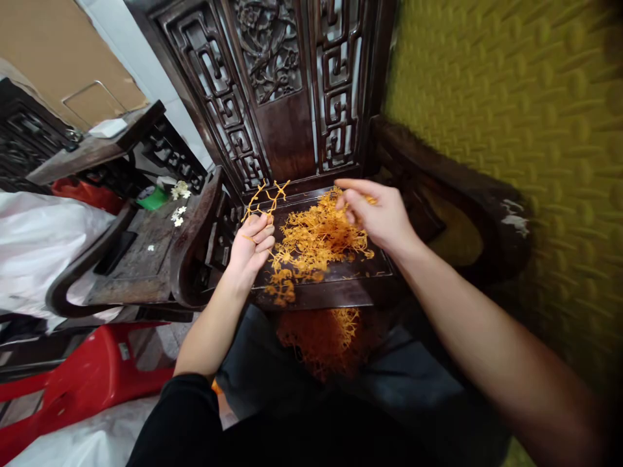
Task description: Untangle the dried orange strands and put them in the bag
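A heap of orange branching plastic sprigs (316,243) lies on the seat of a dark carved wooden chair (335,288). My left hand (253,246) is closed around one orange sprig (265,198), whose twigs stick up above my fingers at the left edge of the heap. My right hand (379,214) hovers over the far right of the heap, fingers pinched on a small orange piece. More orange sprigs (324,337) hang in front of the seat over my lap.
A second dark wooden chair (141,259) stands to the left with small white flowers (178,214) on its seat. A red plastic stool (82,383) and white bags (34,246) sit lower left. A yellow-green padded wall (511,117) fills the right.
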Demonstrator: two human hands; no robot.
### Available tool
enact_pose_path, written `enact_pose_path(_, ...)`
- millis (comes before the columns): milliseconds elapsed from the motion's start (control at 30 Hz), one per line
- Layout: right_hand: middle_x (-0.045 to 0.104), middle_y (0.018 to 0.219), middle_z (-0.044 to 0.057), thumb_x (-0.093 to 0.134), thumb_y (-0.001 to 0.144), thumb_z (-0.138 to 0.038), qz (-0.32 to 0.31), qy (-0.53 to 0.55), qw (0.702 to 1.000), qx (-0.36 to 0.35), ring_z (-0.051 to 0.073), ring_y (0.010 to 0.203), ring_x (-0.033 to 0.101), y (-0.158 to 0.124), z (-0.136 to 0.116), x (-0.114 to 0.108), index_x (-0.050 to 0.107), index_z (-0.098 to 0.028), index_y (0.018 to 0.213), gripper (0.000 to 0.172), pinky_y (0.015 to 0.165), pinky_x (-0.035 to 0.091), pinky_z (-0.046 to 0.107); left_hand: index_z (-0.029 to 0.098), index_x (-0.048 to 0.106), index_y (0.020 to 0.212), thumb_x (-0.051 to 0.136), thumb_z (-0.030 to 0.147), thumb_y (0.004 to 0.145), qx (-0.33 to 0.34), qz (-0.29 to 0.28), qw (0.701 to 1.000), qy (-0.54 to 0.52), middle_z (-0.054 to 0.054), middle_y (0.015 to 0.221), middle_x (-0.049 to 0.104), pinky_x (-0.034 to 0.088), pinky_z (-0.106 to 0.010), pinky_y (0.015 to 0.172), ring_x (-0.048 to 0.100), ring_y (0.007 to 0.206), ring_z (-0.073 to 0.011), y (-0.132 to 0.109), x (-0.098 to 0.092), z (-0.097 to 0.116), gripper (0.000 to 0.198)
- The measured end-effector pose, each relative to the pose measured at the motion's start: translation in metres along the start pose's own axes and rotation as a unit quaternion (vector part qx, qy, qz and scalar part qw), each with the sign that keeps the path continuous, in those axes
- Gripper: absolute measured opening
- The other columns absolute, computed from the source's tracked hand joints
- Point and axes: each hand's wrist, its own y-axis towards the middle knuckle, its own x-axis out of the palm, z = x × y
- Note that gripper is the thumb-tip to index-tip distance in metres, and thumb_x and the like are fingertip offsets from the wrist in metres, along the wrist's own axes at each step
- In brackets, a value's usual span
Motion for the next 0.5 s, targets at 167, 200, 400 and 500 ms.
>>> enact_pose_path(167, 0.077, 0.107, 0.008, 0.075, 0.082, -0.046, -0.264, -0.148, 0.952, -0.048, 0.023, 0.099, 0.071, -0.033, -0.008, 0.047, 0.079, -0.021, 0.110, 0.038, 0.092, 0.053, 0.039, 0.017, 0.034, 0.070, 0.053, 0.001, 0.091, -0.008, -0.010, 1.000, 0.011, 0.000, 0.073, 0.060, 0.014, -0.009, 0.033, 0.029, 0.039, 0.0021, 0.002, 0.005, -0.009, 0.033)
enact_pose_path(200, 0.078, 0.103, 0.007, 0.073, 0.083, -0.044, -0.284, -0.148, 0.946, -0.057, 0.023, 0.098, 0.071, -0.034, -0.006, 0.051, 0.080, -0.021, 0.101, 0.029, 0.093, 0.052, 0.039, 0.017, 0.034, 0.070, 0.052, 0.001, 0.091, -0.009, -0.008, 1.000, 0.014, 0.001, 0.072, 0.059, 0.014, -0.009, 0.033, 0.029, 0.039, 0.0020, 0.001, 0.007, -0.010, 0.033)
enact_pose_path(400, 0.061, 0.064, 0.000, 0.065, 0.089, -0.053, 0.051, 0.019, 0.998, 0.013, 0.014, 0.055, 0.055, -0.018, 0.000, 0.042, 0.066, -0.021, 0.078, 0.033, 0.054, 0.043, 0.029, 0.019, 0.024, 0.068, 0.058, 0.001, 0.089, 0.010, 0.012, 1.000, 0.017, 0.004, 0.067, 0.054, 0.013, -0.011, 0.033, 0.025, 0.038, 0.0018, -0.002, 0.016, -0.011, 0.044)
enact_pose_path(500, 0.055, 0.062, -0.001, 0.069, 0.084, -0.060, 0.066, 0.089, 0.993, 0.039, 0.010, 0.048, 0.046, -0.014, 0.000, 0.042, 0.059, -0.021, 0.076, 0.041, 0.046, 0.034, 0.025, 0.019, 0.027, 0.068, 0.058, 0.000, 0.089, 0.000, 0.010, 1.000, 0.015, 0.003, 0.068, 0.054, 0.013, -0.011, 0.034, 0.025, 0.039, 0.0021, 0.000, 0.020, -0.013, 0.042)
